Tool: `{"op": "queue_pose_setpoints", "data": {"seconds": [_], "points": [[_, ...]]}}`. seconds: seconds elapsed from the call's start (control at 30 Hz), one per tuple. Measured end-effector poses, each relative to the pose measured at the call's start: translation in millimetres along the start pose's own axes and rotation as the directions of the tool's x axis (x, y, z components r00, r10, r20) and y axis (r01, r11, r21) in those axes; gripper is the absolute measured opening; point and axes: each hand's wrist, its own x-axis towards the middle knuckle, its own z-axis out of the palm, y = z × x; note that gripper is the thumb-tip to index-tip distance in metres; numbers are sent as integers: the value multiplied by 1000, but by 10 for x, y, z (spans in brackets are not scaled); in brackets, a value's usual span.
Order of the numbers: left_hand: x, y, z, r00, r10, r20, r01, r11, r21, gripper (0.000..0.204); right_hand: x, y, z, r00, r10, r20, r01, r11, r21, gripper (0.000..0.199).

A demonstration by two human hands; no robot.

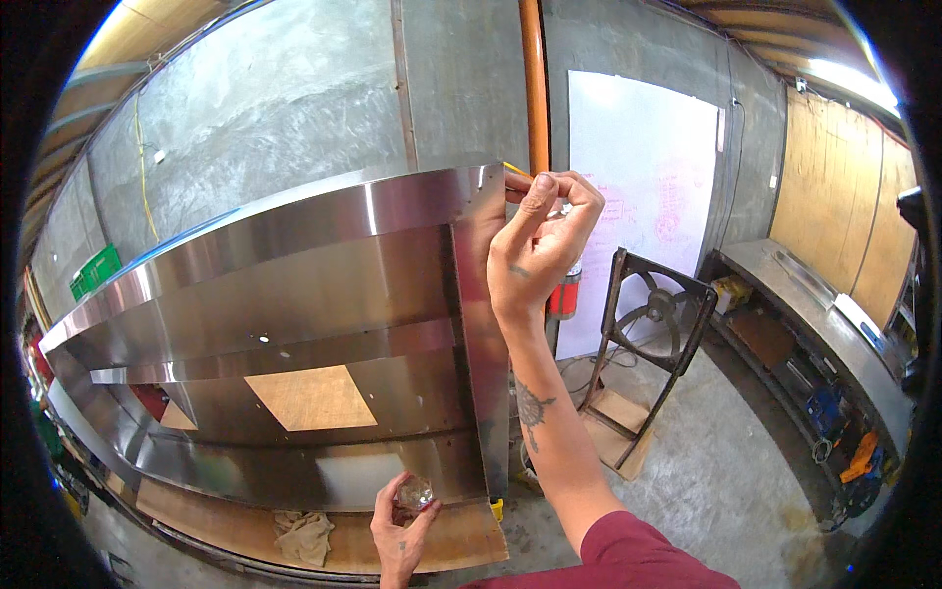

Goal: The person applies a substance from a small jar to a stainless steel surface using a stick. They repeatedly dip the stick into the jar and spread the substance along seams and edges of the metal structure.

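Note:
A large stainless steel cabinet-like shell (353, 265) lies in front of me with its open side facing me. My left hand (397, 535) is low, by its bottom edge, with fingers closed round a small clear round container (415, 493); its contents cannot be made out. My right hand (543, 240) is raised at the shell's upper right corner, thumb and fingers curled together in a pinch. Anything between those fingertips is hidden or too small to name. Through a square cut-out in the shell's back, a brown board (312, 397) shows.
A crumpled cloth (305, 537) lies on the wooden board (432, 545) under the shell. To the right stand a black metal frame (653, 324), a red cylinder (564, 297) behind my wrist, a whiteboard (628, 147) and a long metal workbench (814, 314). A green crate (95, 273) is far left.

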Motion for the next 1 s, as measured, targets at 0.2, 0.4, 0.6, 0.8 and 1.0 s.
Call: {"op": "queue_pose_setpoints", "data": {"seconds": [0.2, 0.4, 0.6, 0.8, 1.0], "points": [[-12, 15, -25, 1000, 1, 5, -1, 998, 56, 72, 10, -59, 0, 1000, 4, -4, -4, 1000, 11, 11], [-23, 10, -18, 1000, 18, -3, -17, 999, 52, 73, 5, 8, -13, 999, -34, 10, 34, 998, -51, 12], [-34, -2, -24, 1000, 10, 6, -11, 998, 58, 73, 12, -16, -5, 1000, -9, 4, 9, 1000, -19, 12], [-60, 23, -29, 1000, 19, 5, -19, 998, 60, 72, 3, -54, 8, 1000, 9, 2, -9, 1000, 2, 12], [-77, 21, -31, 1000, 2, 8, -2, 999, 34, 72, 13, -17, -41, 998, -37, 43, 39, 997, -62, 11]]}}
